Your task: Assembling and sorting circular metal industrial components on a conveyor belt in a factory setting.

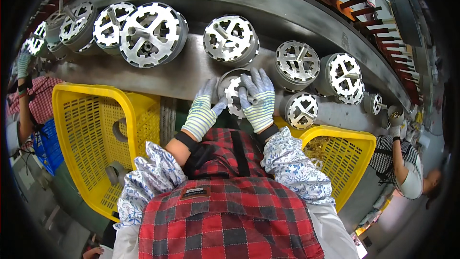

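1. The left hand has its grip around the near-left side of a metal ring.
2. The right hand has its grip on a toothed disc.
3. Disc and ring meet at the desk's near edge, between two yellow baskets.

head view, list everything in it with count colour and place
metal bench: one, grey, upper half
slotted disc: one, silver, near centre
open ring: one, grey, just beyond disc
disc-topped cylinders: at least eight, silver-grey, along bench
yellow crates: two, yellow, left and right
loose rings: at least two, grey, left crate
small pieces: uncountable, brownish, right crate
blue crate: one, blue, far left
co-workers: at least two, checked clothing, far left and right
apron: one, red-black, lower centre
sleeves: two, white-blue, forearms
left hand: one, striped glove, disc's left
right hand: one, striped glove, on disc
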The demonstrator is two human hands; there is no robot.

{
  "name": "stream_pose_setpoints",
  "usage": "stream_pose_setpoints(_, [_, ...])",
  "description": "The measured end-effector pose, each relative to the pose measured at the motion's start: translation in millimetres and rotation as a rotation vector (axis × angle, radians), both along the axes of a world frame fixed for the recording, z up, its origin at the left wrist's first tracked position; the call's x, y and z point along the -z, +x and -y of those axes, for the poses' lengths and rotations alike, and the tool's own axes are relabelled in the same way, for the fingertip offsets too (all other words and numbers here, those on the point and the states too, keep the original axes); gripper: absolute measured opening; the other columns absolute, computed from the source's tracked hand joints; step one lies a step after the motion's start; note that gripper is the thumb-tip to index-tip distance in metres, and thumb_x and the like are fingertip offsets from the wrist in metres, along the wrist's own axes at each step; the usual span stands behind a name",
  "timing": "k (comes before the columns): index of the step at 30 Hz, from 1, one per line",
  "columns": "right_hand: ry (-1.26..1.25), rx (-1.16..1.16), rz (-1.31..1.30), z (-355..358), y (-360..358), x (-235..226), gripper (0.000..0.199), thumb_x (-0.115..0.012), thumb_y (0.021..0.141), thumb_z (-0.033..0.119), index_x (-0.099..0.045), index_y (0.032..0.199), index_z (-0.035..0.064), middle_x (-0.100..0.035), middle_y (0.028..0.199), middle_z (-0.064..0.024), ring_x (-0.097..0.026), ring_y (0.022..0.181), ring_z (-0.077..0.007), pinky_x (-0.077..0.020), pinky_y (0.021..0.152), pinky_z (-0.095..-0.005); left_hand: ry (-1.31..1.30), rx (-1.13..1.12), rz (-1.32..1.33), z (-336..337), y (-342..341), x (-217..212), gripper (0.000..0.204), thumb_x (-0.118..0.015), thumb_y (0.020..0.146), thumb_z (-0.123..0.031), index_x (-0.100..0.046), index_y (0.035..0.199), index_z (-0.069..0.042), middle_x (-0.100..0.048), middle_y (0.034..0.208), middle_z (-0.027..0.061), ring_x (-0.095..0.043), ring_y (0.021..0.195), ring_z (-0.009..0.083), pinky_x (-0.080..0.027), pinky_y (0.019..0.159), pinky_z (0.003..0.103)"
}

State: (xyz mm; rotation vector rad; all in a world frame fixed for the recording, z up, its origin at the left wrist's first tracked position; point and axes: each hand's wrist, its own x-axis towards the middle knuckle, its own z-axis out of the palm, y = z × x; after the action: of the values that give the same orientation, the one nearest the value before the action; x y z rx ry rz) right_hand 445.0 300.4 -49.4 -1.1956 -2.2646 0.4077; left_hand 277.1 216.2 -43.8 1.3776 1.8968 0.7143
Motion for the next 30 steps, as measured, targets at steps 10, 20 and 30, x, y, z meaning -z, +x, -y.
stream_pose_setpoints(10, [-0.018, 0.017, 0.087, -3, -22, 11, 0.033, -0.064, 0.075, 0.017, -0.064, 0.106, 0.0056, -0.059, 0.118, -0.0171, -0.053, 0.107, -0.0393, -0.0438, 0.089, -0.0477, -0.218, -0.195, 0.542, 3, 11, 39, 0.050, -0.044, 0.097, -0.018, -0.033, 0.142, -0.002, -0.044, 0.137, 0.0249, -0.042, 0.129, 0.0333, -0.031, 0.107, 0.034])
stream_pose_setpoints(20, [-0.038, 0.038, 0.055, -2, -17, 25, 0.031, -0.062, 0.073, 0.013, -0.065, 0.103, 0.0049, -0.060, 0.116, -0.0198, -0.054, 0.107, -0.0407, -0.0444, 0.090, -0.0481, -0.154, -0.224, 0.481, 3, 21, 57, 0.048, -0.044, 0.099, -0.019, -0.034, 0.145, -0.009, -0.054, 0.121, 0.0124, -0.050, 0.103, 0.0151, -0.040, 0.091, 0.025])
stream_pose_setpoints(30, [-0.129, -0.010, 0.247, 1, -14, 15, 0.044, -0.056, 0.077, 0.034, -0.061, 0.113, 0.0094, -0.051, 0.129, -0.0144, -0.048, 0.116, -0.0317, -0.0392, 0.096, -0.0448, -0.237, -0.363, 1.049, 0, 13, 42, 0.047, -0.052, 0.095, -0.020, -0.040, 0.139, -0.010, -0.054, 0.119, 0.0040, -0.056, 0.100, 0.0139, -0.051, 0.078, 0.029])
